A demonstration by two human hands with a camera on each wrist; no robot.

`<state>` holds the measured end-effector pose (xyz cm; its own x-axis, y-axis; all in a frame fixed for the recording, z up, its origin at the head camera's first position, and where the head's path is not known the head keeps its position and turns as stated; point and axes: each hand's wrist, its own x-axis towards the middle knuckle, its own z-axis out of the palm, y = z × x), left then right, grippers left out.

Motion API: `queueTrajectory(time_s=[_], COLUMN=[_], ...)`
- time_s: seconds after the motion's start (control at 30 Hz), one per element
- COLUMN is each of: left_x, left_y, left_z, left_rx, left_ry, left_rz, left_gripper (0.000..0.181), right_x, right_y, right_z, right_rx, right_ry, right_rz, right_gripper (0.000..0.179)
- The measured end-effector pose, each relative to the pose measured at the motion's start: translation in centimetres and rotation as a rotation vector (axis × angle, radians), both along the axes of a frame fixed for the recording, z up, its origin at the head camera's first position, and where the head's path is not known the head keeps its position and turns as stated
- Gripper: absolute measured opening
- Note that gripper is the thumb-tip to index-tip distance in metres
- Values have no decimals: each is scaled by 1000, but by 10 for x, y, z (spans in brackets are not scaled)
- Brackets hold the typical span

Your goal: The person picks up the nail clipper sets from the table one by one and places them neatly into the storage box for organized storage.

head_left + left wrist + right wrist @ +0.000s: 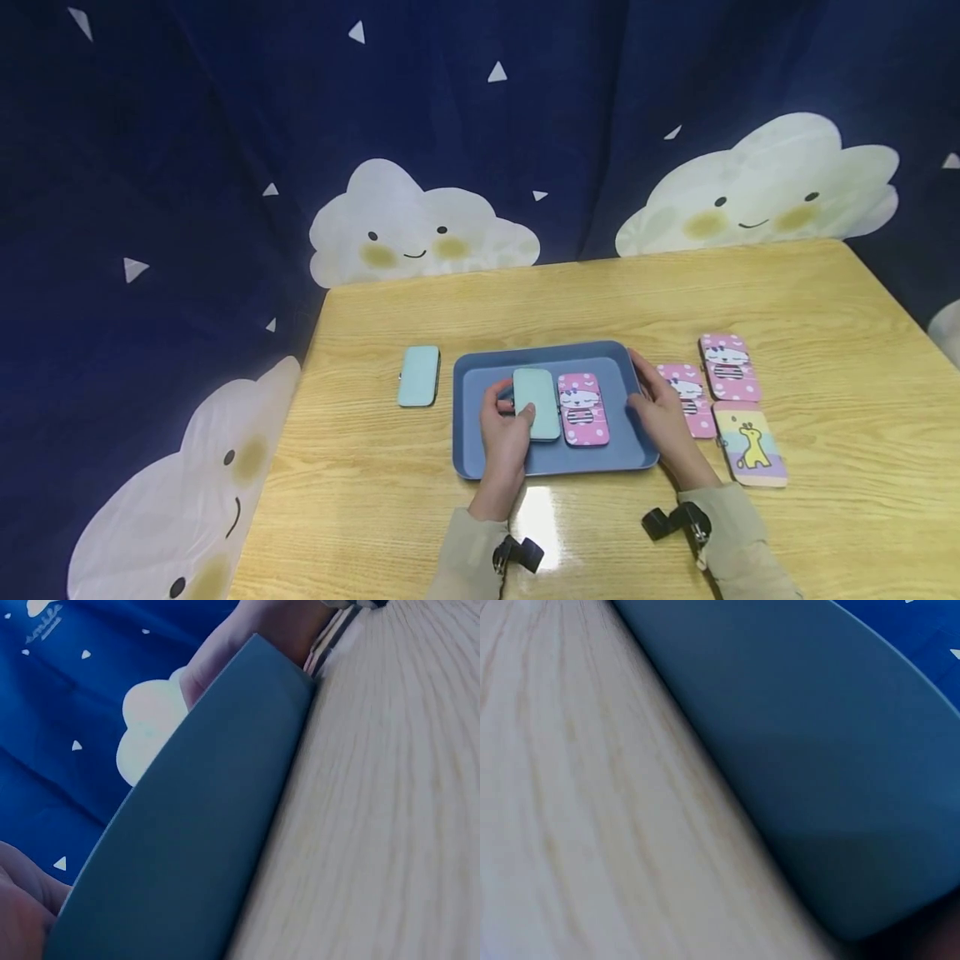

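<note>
While a wooden table (360, 508) bears a blue tray (480, 379), both hands grip

The right hand (662, 412) pinches the tray's right rim; the left hand (506, 433) clamps a mint case (536, 400) over the tray's floor. Just right of this left grip lies a pink case (584, 408); farther left of it, another mint case (418, 376) rests on the table.

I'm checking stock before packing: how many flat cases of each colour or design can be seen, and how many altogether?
Mint cases: 2
Pink cases: 3
Giraffe case: 1
Total: 6
</note>
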<state>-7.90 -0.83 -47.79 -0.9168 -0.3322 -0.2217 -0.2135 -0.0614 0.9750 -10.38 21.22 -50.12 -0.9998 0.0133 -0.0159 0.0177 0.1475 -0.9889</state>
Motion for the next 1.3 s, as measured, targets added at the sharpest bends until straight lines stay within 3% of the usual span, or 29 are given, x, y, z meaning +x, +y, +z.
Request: queueTrajectory(time_s=[0.33, 0.5, 0.7, 0.93, 1.13, 1.3], left_x=[0, -1, -2, 1, 1, 1], left_y=[0, 0, -1, -1, -2, 0], left_z=[0, 0, 1, 3, 4, 5], left_rx=[-128, -184, -362, -576, -728, -796], left_ry=[-51, -17, 28, -13, -32, -16], left_rz=[-26, -76, -183, -259, -281, -272], left_gripper=[53, 51, 46, 44, 42, 39], right_x=[1, 0, -1, 0, 1, 1], right_y=[0, 1, 2, 3, 2, 0], right_z=[0, -1, -1, -1, 1, 1], right_rx=[6, 15, 15, 19, 27, 13], right_ry=[-1, 3, -7, -12, -8, 8], right_rz=[-6, -10, -11, -8, -10, -9], right_gripper=[72, 72, 73, 72, 72, 72])
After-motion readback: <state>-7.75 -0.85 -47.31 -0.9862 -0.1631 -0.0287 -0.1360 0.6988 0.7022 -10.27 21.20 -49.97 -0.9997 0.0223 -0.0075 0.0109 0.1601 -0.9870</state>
